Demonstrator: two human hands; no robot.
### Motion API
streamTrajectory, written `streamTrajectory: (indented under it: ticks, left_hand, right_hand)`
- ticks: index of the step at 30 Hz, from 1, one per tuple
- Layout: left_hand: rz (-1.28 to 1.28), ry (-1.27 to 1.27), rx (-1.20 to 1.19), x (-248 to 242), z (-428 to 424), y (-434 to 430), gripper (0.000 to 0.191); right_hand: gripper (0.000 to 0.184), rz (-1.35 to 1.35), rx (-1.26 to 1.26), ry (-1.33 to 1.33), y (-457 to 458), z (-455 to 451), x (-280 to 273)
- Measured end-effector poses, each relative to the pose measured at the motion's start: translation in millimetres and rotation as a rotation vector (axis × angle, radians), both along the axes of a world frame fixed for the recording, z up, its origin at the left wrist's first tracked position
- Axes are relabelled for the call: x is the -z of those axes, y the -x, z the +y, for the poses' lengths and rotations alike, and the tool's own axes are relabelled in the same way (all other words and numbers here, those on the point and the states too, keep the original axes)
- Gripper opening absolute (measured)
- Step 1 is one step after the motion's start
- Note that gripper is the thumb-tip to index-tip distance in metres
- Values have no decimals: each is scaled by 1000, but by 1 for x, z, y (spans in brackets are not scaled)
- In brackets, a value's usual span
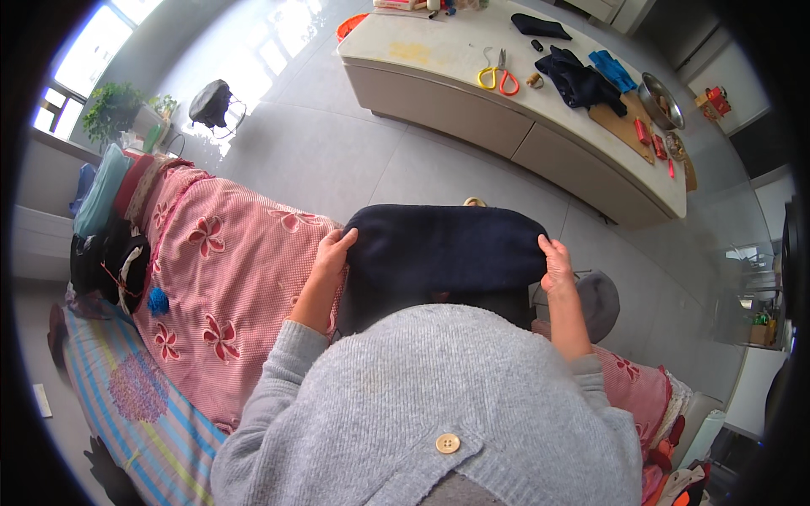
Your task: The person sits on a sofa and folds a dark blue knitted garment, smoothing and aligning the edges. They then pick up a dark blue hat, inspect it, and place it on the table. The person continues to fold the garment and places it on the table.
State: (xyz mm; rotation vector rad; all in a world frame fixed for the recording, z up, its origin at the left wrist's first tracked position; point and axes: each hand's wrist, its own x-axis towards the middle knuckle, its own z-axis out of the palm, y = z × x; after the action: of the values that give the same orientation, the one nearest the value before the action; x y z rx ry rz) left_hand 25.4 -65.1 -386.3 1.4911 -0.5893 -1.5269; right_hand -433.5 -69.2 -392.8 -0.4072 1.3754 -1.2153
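Note:
A dark navy piece of cloth (446, 246) with rounded ends is stretched out flat above my lap. Its left end is gripped between the thumb and fingers of my left hand (335, 250). At the opposite end my right hand (554, 259) pinches the edge. On the cabinet top in front lie scissors (500, 79) with one yellow and one red handle, a dark navy garment (579, 79), another folded dark cloth (541, 26) and a blue cloth (612, 71). A small dark spool (536, 45) is near them.
The long low cabinet (443, 104) crosses the far side and also bears a metal bowl (661, 101) and a brown board (623, 129). A sofa with a pink flowered cover (247, 253) is beside me. Stools stand at left (211, 103) and right (598, 303).

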Motion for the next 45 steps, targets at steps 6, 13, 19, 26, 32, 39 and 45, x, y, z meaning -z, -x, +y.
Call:
streamTrajectory:
  ticks: [6, 13, 19, 26, 32, 39, 45]
  left_hand:
    - [387, 104, -172, -15, -8, 7, 21]
    - [501, 154, -178, -37, -14, 13, 22]
    - [505, 176, -134, -41, -13, 10, 23]
    - [645, 179, -94, -41, -13, 6, 34]
    - [742, 87, -65, -49, -9, 9, 42]
    - [739, 139, -59, -54, -6, 9, 36]
    - [683, 189, -57, -62, -5, 13, 27]
  right_hand:
    - [14, 56, 50, 234, 3, -6, -55]
    - [9, -30, 114, 340, 0, -2, -109]
    - [8, -124, 98, 339, 0, 2, -127]
    - [10, -147, 69, 331, -2, 4, -136]
    - [12, -141, 75, 327, -7, 7, -148]
    - [13, -153, 74, 333, -5, 7, -150]
    - [13, -131, 84, 340, -3, 8, -151]
